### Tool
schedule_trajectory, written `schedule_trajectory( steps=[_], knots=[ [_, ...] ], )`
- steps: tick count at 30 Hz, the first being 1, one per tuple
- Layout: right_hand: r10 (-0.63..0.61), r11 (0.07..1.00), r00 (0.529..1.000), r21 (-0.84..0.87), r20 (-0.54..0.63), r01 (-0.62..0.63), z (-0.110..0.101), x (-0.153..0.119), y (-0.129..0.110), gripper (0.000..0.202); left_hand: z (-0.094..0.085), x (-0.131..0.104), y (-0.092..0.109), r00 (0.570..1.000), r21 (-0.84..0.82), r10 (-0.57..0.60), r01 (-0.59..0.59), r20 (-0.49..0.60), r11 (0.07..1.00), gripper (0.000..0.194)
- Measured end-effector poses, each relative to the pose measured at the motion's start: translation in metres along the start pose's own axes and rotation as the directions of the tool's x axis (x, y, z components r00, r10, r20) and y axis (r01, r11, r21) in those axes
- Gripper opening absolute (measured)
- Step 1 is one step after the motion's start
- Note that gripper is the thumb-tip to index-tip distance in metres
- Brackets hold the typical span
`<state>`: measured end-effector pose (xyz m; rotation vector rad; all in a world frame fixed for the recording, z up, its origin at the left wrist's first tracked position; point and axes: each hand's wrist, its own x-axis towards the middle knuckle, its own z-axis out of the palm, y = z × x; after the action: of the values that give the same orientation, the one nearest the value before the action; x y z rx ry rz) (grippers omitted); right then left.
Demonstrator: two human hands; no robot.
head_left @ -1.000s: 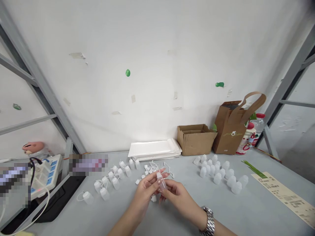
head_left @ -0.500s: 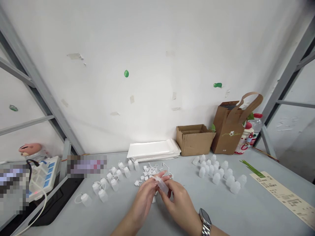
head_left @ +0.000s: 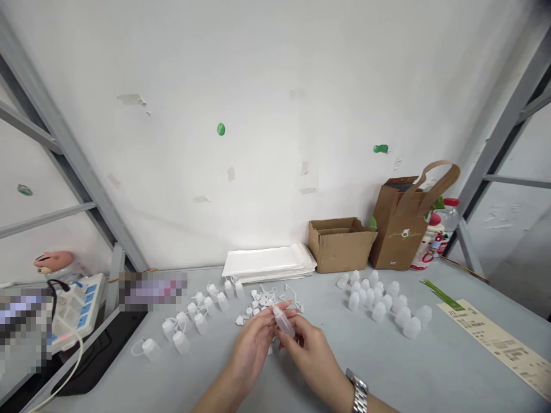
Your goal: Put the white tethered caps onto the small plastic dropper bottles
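My right hand (head_left: 313,350) grips a small translucent bottle (head_left: 284,323), tilted with its neck up and to the left. At the bottle's neck, the fingers of my left hand (head_left: 255,344) are closed on the same bottle. A heap of white caps with loop straps (head_left: 263,298) lies just behind my hands. Several bottles with strapped white caps (head_left: 181,342) stand to the left. On the right, several translucent bottles without strapped caps (head_left: 379,312) stand in a group, and one of them (head_left: 342,281) leans or lies at the back.
White padded envelopes (head_left: 267,263), an open cardboard box (head_left: 344,252) and a brown paper bag (head_left: 396,235) are along the wall. A printed strip (head_left: 495,341) lies at the right. A power strip (head_left: 80,312) and a black panel (head_left: 101,350) are at the left.
The bottle between my hands has turned so that its neck and shoulder show more clearly. My right wrist has rolled slightly. The things on the table have not moved.
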<state>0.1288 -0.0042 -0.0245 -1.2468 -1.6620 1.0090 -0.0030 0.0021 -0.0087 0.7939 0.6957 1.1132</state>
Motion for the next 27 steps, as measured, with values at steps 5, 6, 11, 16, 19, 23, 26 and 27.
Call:
schedule_trajectory(
  steps=[5,6,11,16,19,23,26,27],
  knots=[
    [0.068,0.963,0.993,0.252,0.092,-0.090,0.003,0.002,-0.001,0.021,-0.002,0.002,-0.003,0.999,-0.011,-0.039,0.039,-0.038,0.999,0.036],
    [0.075,0.944,0.990,0.312,0.119,-0.109,0.004,0.002,-0.001,0.022,-0.002,0.003,-0.003,0.998,-0.012,-0.042,0.041,-0.046,0.999,0.036],
    [0.068,0.835,0.964,0.514,0.256,-0.195,0.006,0.006,-0.002,0.032,-0.003,0.003,-0.005,0.997,-0.004,-0.049,0.049,-0.058,0.999,0.035],
    [-0.004,0.734,0.930,0.632,0.368,-0.247,0.000,0.010,-0.005,0.033,0.002,0.000,-0.004,0.996,-0.009,-0.060,0.059,-0.072,0.998,0.036],
    [-0.021,0.687,0.927,0.679,0.375,-0.259,-0.003,0.010,-0.006,0.033,0.007,0.000,-0.002,0.997,0.036,-0.037,0.039,-0.065,0.999,0.041],
    [0.004,0.747,0.925,0.614,0.380,-0.255,-0.005,0.014,-0.003,0.036,0.005,0.002,0.003,0.982,0.116,0.044,-0.023,-0.182,0.993,0.039],
    [0.022,0.862,0.964,0.483,0.266,-0.153,-0.012,0.020,0.002,0.035,-0.003,0.007,0.009,0.958,0.059,0.121,-0.109,-0.259,0.992,0.036],
    [0.005,0.914,0.980,0.397,0.199,-0.086,-0.015,0.022,0.004,0.032,-0.006,0.008,0.010,0.951,0.037,0.132,-0.127,-0.280,0.991,0.036]
  ],
)
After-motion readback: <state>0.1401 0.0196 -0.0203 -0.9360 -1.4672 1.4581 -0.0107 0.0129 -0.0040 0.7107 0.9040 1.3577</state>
